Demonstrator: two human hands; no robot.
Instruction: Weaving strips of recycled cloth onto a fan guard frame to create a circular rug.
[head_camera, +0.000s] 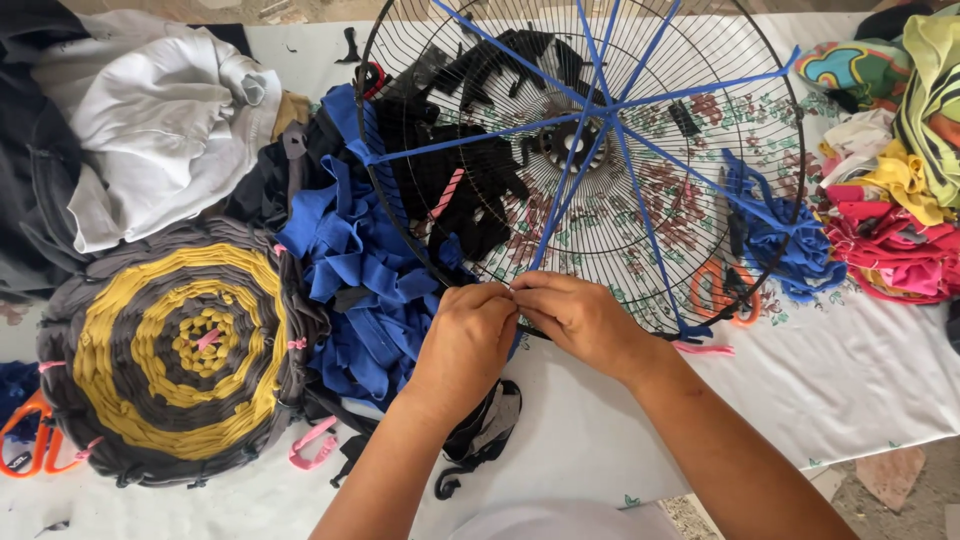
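While our left hand (468, 335) and right hand (578, 318) meet at the near rim of the round wire fan guard (640, 250), our fingertips pinch together on a blue fabric strip (552, 225) there, beside blue scraps (365, 275).

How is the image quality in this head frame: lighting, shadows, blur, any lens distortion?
Head view: soft, even daylight with no glare; only faint shadows beneath the left hand and right hand. Focus is sharp across the fan grille and the round yellow-and-grey woven mat, with no motion blur on the hands. The wide lens bows the white table cover towards the frame edges.
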